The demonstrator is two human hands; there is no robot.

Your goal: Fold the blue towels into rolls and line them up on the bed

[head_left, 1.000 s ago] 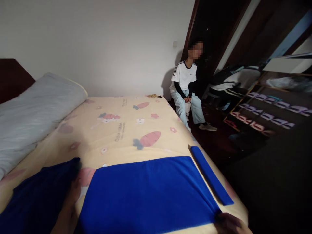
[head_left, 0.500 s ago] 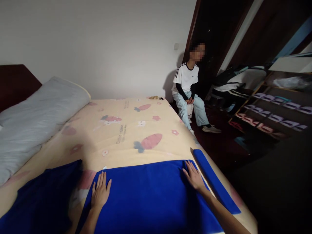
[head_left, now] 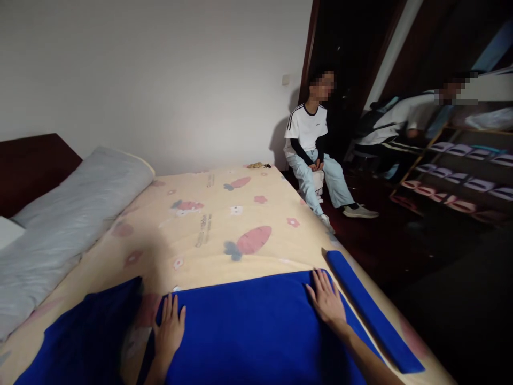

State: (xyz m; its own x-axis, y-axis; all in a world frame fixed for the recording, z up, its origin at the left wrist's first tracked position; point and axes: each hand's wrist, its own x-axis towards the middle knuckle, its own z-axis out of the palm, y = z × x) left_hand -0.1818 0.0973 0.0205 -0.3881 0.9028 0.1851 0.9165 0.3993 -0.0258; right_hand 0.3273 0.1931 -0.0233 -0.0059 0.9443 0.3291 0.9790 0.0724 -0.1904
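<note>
A blue cloth [head_left: 248,326] lies spread flat on the bed, its near part cut off by the bottom of the view. My left hand [head_left: 170,326] rests flat on its far left corner, fingers stretched out. On the far right corner lies my right hand [head_left: 326,297], palm down with fingers spread. Just right of that hand is a long, narrow folded strip of blue cloth [head_left: 371,313]. To the left, a second, darker-looking blue cloth [head_left: 88,337] lies rumpled, partly in shadow.
The bed [head_left: 208,251] has a cream sheet with carrot prints. A grey pillow or quilt [head_left: 88,214] lies along its left side. One person [head_left: 308,133] sits by the far right corner; another person [head_left: 404,117] bends near a shoe rack [head_left: 460,166].
The view has shifted slightly, so the bed sits lower. Both hands remain flat on the cloth's corners. The person by the shoe rack now shows more, leaning to the right.
</note>
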